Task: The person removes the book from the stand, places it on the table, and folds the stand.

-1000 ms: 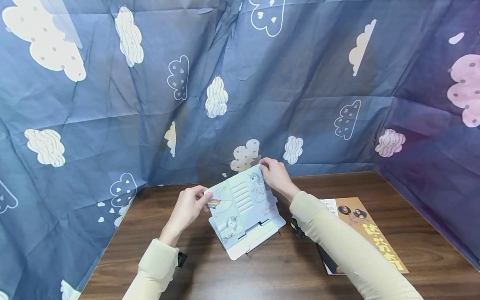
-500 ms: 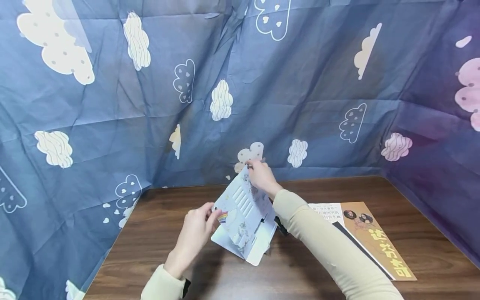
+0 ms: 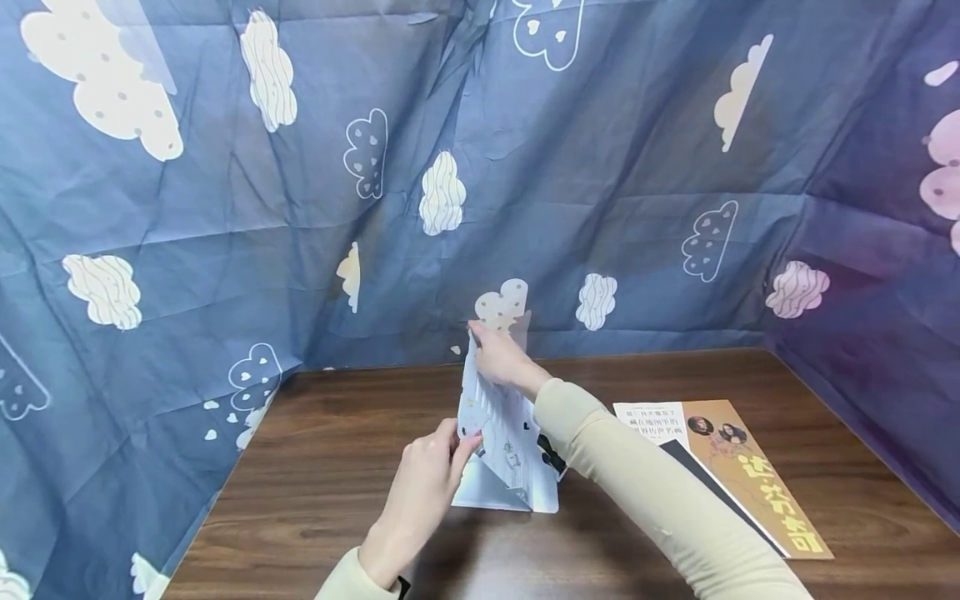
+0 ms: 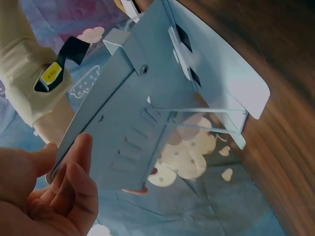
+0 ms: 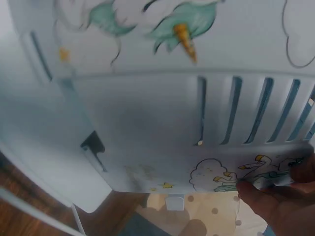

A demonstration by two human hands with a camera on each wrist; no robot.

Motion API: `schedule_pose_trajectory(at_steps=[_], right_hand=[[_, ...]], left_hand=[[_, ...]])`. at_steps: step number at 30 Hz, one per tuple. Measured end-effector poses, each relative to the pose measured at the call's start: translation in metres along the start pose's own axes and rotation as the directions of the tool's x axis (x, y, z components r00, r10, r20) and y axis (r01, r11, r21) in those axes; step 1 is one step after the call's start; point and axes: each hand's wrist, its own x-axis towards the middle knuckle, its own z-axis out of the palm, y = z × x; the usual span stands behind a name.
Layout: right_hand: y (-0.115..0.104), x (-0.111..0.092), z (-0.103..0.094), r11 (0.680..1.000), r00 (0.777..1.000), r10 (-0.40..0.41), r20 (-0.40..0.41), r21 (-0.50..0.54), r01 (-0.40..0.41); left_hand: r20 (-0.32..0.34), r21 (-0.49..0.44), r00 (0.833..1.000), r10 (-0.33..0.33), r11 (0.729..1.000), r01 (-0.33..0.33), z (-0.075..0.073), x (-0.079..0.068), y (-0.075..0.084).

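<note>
A white metal book stand point(image 3: 491, 446) with printed unicorns stands tilted up on its base, turned nearly edge-on in the head view. My left hand point(image 3: 422, 479) pinches the panel's near edge between thumb and fingers. At the far upper corner, my right hand point(image 3: 501, 357) grips the panel's edge. The left wrist view shows the panel's plain back point(image 4: 113, 108), with a wire support point(image 4: 202, 110) running from it to the base plate point(image 4: 231, 64). Slots point(image 5: 236, 110) in the printed front appear in the right wrist view, where the right fingers point(image 5: 261, 199) hold the edge.
An orange-and-white book or magazine point(image 3: 765, 467) lies on the right of the wooden table point(image 3: 322, 467), with a dark flat piece point(image 3: 712, 483) along its left side. A blue cloud-print cloth point(image 3: 405, 275) hangs behind the table.
The stand has turned from facing me to nearly edge-on. My right hand has moved left with its far edge; my left hand has come right and lower. Both keep their hold.
</note>
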Motion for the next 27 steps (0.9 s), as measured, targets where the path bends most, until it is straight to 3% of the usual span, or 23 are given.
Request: schedule_pose_trajectory(at_steps=[10, 18, 27], right_hand=[[-0.003, -0.012, -0.006, 0.999, 0.999, -0.046, 0.021, -0.02, 0.047], [-0.004, -0.024, -0.008, 0.998, 0.998, -0.052, 0.027, -0.045, 0.053], [0.002, -0.042, -0.013, 0.994, 0.997, -0.073, 0.015, 0.077, 0.072]], left_hand=[[0.067, -0.074, 0.997, -0.032, 0.997, 0.037, 0.013, 0.003, 0.018], [0.056, -0.139, 0.998, -0.017, 0.99, 0.025, 0.02, 0.004, 0.023], [0.128, -0.178, 0.991, -0.045, 0.982, 0.068, 0.02, 0.009, 0.018]])
